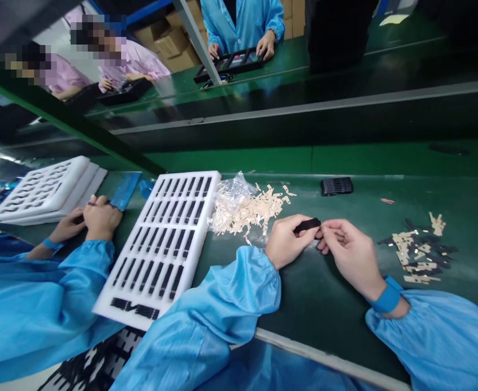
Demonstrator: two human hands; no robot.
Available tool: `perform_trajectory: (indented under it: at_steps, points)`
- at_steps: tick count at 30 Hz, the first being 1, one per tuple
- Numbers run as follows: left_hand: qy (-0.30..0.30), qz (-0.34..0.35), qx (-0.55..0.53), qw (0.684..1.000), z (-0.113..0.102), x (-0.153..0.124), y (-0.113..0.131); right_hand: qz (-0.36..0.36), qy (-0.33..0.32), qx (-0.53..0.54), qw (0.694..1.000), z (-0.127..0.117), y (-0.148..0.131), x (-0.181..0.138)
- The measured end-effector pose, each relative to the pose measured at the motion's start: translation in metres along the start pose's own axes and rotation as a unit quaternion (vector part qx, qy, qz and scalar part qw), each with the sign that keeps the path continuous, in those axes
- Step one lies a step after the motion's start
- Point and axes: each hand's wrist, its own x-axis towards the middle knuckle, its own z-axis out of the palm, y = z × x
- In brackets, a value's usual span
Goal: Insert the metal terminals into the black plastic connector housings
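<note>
Fingers closed, my left hand (290,239) grips a small, flat black part (307,225) above the green bench. At its right end my right hand (350,252) pinches with thumb and forefinger; whatever lies between those fingertips is too small to make out. Left of my hands spreads a heap of small cream-coloured flat pieces (259,210), partly under a clear plastic bag (239,187). To the right lies a mixed pile of black and cream pieces (420,250). A dark ribbed block of parts (336,186) rests behind my hands.
A white foam tray (139,239) holds rows of black parts on the left. Beyond it are stacked white trays (51,190) and a co-worker's hands (100,217). A green post (68,117) slants across the left. Other people sit across the bench.
</note>
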Motion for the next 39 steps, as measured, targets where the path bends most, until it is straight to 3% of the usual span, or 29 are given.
perform_trajectory:
  at_steps: [6, 9, 12, 14, 16, 17, 19, 22, 25, 27, 32, 36, 39]
  points:
    - [-0.001, -0.043, 0.003, 0.999, 0.004, 0.001, -0.001, -0.022, -0.021, -0.046, 0.998, -0.001, -0.001, -0.001]
    - [0.001, -0.053, 0.018, 0.998, -0.007, 0.009, -0.003, -0.012, -0.015, -0.031, 0.999, -0.002, -0.002, 0.0]
    - [0.083, -0.051, 0.116, 0.989, -0.032, 0.021, -0.008, 0.012, 0.004, 0.008, 1.0, -0.003, -0.003, 0.002]
    - [0.154, -0.047, 0.234, 0.959, -0.05, 0.028, -0.013, 0.023, 0.008, 0.02, 1.0, -0.003, -0.004, 0.003]
    - [0.188, -0.033, 0.307, 0.932, -0.06, 0.031, -0.016, 0.024, 0.008, 0.021, 0.999, -0.003, -0.005, 0.004]
    - [0.186, -0.019, 0.311, 0.932, -0.061, 0.03, -0.016, 0.023, 0.007, 0.019, 1.0, -0.003, -0.006, 0.004]
    - [0.143, 0.014, 0.243, 0.959, -0.054, 0.027, -0.013, 0.018, 0.009, 0.014, 1.0, -0.002, -0.007, 0.004]
    - [0.01, 0.017, 0.033, 0.999, -0.035, 0.019, -0.004, 0.012, 0.012, 0.003, 1.0, -0.003, -0.008, 0.003]
    - [-0.102, -0.057, -0.113, 0.987, -0.021, 0.014, 0.003, -0.001, 0.014, -0.015, 1.0, -0.004, -0.006, 0.001]
    - [-0.137, -0.1, -0.143, 0.975, -0.017, 0.012, 0.003, -0.013, 0.008, -0.029, 0.999, -0.005, -0.003, 0.001]
    - [-0.124, -0.128, -0.149, 0.973, -0.013, 0.012, -0.005, -0.065, 0.007, -0.1, 0.993, -0.006, -0.002, 0.001]
    - [-0.063, -0.05, -0.055, 0.995, -0.01, 0.008, -0.006, -0.167, 0.072, -0.23, 0.956, -0.008, -0.009, 0.002]
    - [-0.051, 0.002, 0.019, 0.999, -0.01, 0.005, -0.002, -0.176, 0.023, -0.258, 0.95, -0.009, -0.013, 0.002]
